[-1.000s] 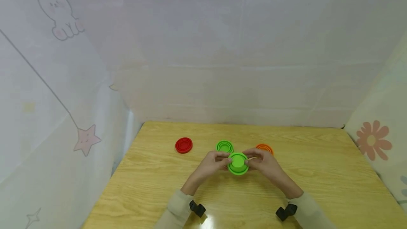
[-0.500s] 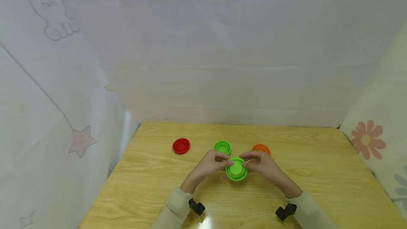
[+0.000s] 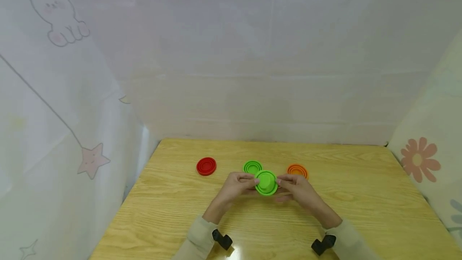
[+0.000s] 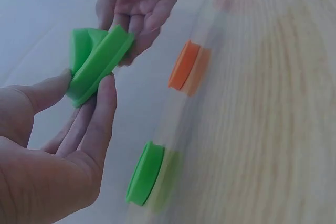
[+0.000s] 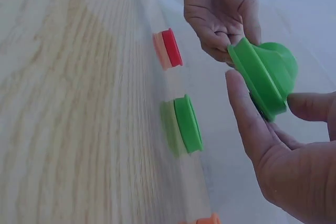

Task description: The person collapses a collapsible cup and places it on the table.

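Observation:
A light-green collapsible cup (image 3: 266,182) is held above the table, its base side toward the head camera. In both wrist views its middle bulges out unevenly from the ringed rim (image 5: 258,80). My left hand (image 3: 236,185) pinches the left edge, thumb on the base side and fingers behind. On the opposite edge, my right hand (image 3: 300,191) pinches the cup, its lower fingers spread beneath. Just beyond the hands lies a flattened green collapsible cup (image 3: 252,167). An orange one (image 3: 297,170) sits behind the right hand, and a red one (image 3: 206,166) lies farther left.
The wooden table (image 3: 173,204) extends around the hands and ends at a back edge near the cups. Pale printed cloth (image 3: 231,63) hangs behind and on both sides. A black wrist camera (image 3: 221,239) is strapped over the left sleeve, with another (image 3: 323,244) on the right.
Both thumbs have shifted from the held cup's middle toward its edges. The cup has risen slightly and tilted, and the right hand's lower fingers have spread out. The cups on the table stay put.

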Demonstrator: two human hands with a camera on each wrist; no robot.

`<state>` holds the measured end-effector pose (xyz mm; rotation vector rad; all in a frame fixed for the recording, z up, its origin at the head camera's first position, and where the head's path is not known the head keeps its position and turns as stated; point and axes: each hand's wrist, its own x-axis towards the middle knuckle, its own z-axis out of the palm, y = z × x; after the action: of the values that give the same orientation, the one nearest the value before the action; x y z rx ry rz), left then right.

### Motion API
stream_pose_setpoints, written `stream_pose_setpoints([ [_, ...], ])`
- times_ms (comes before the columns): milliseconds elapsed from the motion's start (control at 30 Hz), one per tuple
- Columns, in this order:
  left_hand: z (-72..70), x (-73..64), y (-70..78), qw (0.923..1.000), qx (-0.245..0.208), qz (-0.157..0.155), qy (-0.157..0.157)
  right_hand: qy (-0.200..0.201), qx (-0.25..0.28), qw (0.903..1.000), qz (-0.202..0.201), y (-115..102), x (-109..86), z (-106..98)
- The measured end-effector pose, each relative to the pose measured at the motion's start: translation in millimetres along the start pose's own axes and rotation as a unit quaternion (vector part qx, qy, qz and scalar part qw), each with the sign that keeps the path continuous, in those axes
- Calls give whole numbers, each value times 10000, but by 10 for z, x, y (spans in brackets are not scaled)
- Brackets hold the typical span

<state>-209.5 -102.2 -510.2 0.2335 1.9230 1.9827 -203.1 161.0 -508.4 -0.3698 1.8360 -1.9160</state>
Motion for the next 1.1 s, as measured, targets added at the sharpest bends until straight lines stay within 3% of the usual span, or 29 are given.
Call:
stream_pose_setpoints([
  [267, 52, 24, -18, 10000, -13, -35, -7, 395, -133, 9990, -146, -44, 11, -9],
  [400, 17, 46, 57, 9997, 259, 0, 29, 146, -401, 9988, -236, -55, 24, -27],
  [567, -5, 36, 131, 9976, 665, 50, -167, -308, -748, 9959, -406, -63, 29, -43],
  [700, -20, 25, 142, 9958, 845, -17, -350, -395, -830, 9951, -375, -62, 31, -39],
  [900, -40, 18, 125, 9963, 767, 105, -383, -261, -859, 9957, -245, -66, 37, -40],
  [1100, -77, 16, 79, 9995, 258, 160, -21, -11, -758, 9971, -65, -94, 29, -45],
])
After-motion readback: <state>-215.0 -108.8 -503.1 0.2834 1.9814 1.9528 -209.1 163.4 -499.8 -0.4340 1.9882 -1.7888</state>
